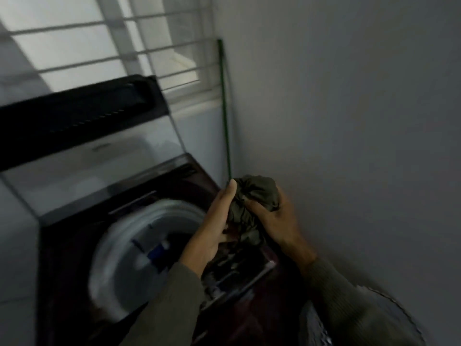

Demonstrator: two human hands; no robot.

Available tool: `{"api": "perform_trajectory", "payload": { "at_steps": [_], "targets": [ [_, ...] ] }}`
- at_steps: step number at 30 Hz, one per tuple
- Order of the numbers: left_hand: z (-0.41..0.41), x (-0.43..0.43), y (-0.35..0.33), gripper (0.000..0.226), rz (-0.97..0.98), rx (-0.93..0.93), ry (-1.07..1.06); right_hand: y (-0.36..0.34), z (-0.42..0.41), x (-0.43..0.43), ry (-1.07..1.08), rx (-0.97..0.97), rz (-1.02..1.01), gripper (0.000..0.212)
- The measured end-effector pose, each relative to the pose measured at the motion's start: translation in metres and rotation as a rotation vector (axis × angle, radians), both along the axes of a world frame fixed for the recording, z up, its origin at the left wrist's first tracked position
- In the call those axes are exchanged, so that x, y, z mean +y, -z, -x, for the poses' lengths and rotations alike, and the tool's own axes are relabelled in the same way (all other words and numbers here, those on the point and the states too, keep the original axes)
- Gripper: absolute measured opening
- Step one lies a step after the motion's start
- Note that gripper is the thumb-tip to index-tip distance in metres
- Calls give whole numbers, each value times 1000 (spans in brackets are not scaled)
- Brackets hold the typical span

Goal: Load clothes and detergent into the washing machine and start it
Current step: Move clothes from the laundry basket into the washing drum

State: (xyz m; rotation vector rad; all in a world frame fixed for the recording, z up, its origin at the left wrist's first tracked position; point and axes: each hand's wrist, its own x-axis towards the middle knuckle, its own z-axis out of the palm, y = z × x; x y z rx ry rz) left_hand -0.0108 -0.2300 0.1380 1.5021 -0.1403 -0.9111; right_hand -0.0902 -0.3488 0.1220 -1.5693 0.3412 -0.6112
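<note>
A dark top-loading washing machine (62, 248) stands below me with its glass lid (82, 136) raised. Its round white drum opening (149, 245) shows something blue inside. A bunched olive-green garment (252, 198) hangs above the machine's right side. My left hand (214, 226) grips it from the left, and my right hand (277, 221) grips it from the right. Below the hands lies the machine's control panel (239, 273), blurred.
A bare grey wall (349, 121) rises close on the right. A thin green pole (225, 108) leans in the corner behind the machine. A barred window (124, 41) sits behind the lid. Patterned cloth (314, 325) shows at the lower right.
</note>
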Motion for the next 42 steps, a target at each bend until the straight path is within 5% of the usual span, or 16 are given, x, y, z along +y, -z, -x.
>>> {"api": "perform_trajectory", "payload": {
  "at_steps": [4,8,14,17,23,32,38,42],
  "targets": [
    [-52,89,3,71,91,80,-116,5,-61,82,-240,-58,132,44],
    [-82,152,30,66,-89,1,-243,42,-108,140,-394,48,313,68],
    [-104,210,99,47,-136,-33,-437,96,-145,186,-543,643,713,110],
    [-102,217,122,60,-183,-71,-443,115,-153,201,-576,770,555,112],
    [-109,215,158,60,-259,-224,-263,142,-153,211,-435,756,466,81],
    [-129,210,206,69,-628,-433,111,152,-154,207,-522,884,474,126],
    [-123,206,204,71,-641,-499,287,159,-159,199,-541,980,583,90],
    [-115,210,212,68,-698,-601,301,161,-162,197,-578,1023,602,96]
  ]
}}
